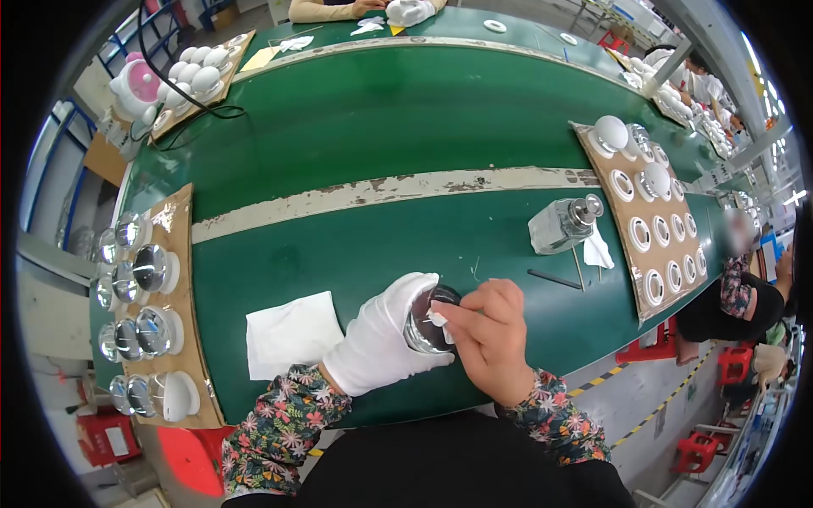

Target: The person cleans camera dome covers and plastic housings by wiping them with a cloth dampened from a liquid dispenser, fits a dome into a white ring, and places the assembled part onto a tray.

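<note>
In front of me, my left hand (377,339), in a white glove, wraps round a shiny mirrored dome (421,328) and holds it tilted over the green table. My bare right hand (493,339) pinches a small white wipe (438,318) against the dome's surface. Part of the dome is hidden behind the fingers. A folded white cloth (292,336) lies on the table left of my gloved hand. To the right stands a clear bottle with a metal top (559,227), beside a crumpled white tissue (598,248) and a dark thin stick (555,279).
At the left, a cardboard sheet (174,245) carries several mirrored domes on white bases. Another cardboard board (622,212) on the right holds white rings and a few white globes. A pale strip (381,193) crosses the table. Across from me a person's hands (370,7) are visible.
</note>
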A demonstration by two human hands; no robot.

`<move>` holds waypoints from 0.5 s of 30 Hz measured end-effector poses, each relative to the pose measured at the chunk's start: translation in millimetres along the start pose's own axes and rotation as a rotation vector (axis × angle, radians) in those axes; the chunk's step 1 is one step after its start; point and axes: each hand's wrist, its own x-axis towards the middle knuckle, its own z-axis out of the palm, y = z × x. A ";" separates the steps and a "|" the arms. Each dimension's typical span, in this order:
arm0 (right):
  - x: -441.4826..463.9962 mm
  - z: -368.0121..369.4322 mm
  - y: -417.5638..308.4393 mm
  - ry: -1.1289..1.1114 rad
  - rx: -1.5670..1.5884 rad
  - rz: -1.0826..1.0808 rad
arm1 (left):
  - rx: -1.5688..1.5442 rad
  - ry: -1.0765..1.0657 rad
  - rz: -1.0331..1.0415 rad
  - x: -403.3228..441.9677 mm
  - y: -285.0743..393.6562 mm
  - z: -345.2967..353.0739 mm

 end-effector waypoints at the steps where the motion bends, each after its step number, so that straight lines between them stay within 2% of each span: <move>1: -1.0 -0.1 1.2 -0.019 0.037 0.041 | 0.004 0.008 -0.006 0.1 -0.1 0.1; 4: -35.4 12.1 -1.3 0.080 -0.071 -0.127 | 0.018 0.009 -0.013 0.1 -3.9 3.2; 8: -39.3 10.7 -4.2 0.029 -0.190 -0.232 | 0.047 -0.015 -0.001 1.8 -11.0 2.7; 11: -10.9 7.1 -1.7 0.048 -0.095 -0.072 | 0.070 -0.027 -0.025 3.8 -6.7 3.7; 15: -4.5 5.7 20.6 0.028 0.216 0.258 | 0.036 -0.045 -0.052 6.0 0.6 0.2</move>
